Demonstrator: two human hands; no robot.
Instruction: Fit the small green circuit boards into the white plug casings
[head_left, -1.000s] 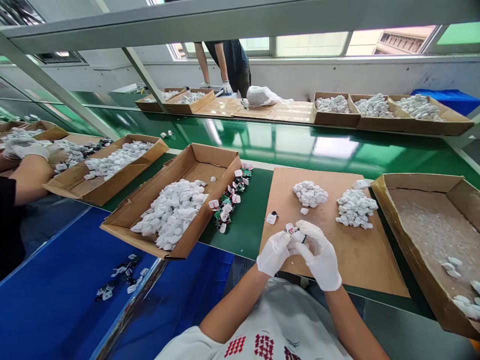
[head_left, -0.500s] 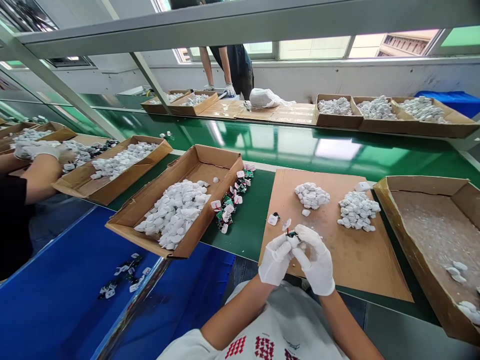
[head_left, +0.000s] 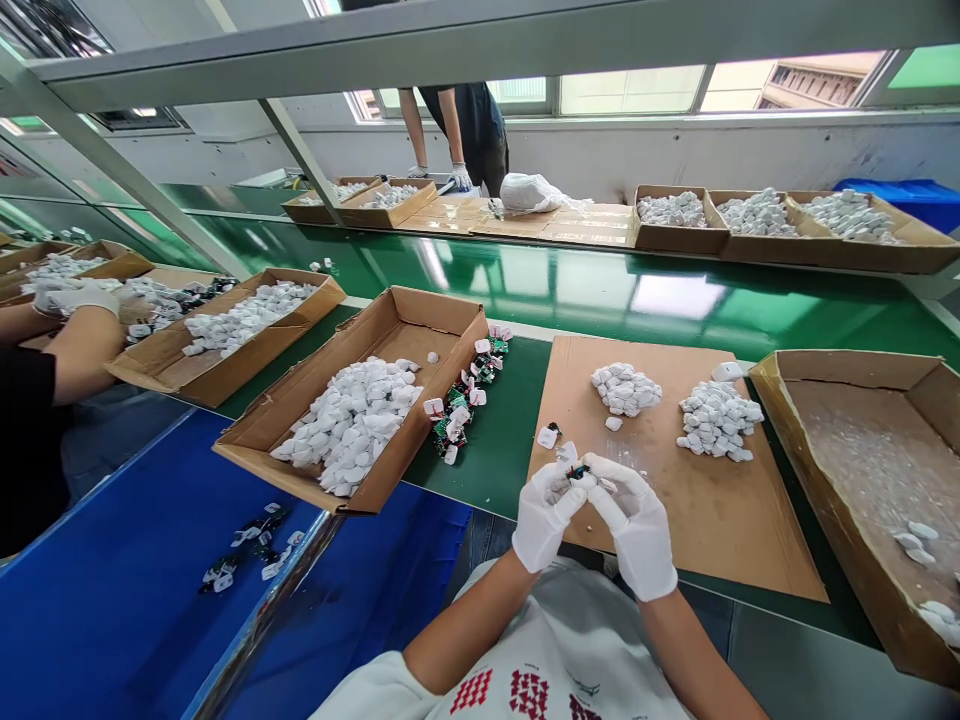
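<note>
Both of my hands wear white gloves and meet over the near part of a cardboard sheet [head_left: 705, 510]. Between the fingertips is a small circuit board [head_left: 577, 472] with white plastic parts around it. My left hand [head_left: 544, 513] pinches it from the left, while my right hand [head_left: 636, 520] closes on it from the right. The fingers cover much of the piece, so its exact fit is hidden. Just beyond my left hand lies another white piece with dark wiring [head_left: 549, 436]. Two piles of white plastic shells, a left pile [head_left: 625, 388] and a right pile [head_left: 718, 420], rest farther back.
A cardboard tray [head_left: 442, 315] of white shells stands left, with a row of circuit boards [head_left: 456, 425] beside it. Another tray [head_left: 847, 370] borders the sheet at right. Behind runs a green conveyor [head_left: 555, 285]. A co-worker's gloved hand [head_left: 82, 297] works at far left.
The circuit board has tilted lower between my fingers and the fingers have closed more over it. My left hand has shifted slightly; the piles and trays stay put.
</note>
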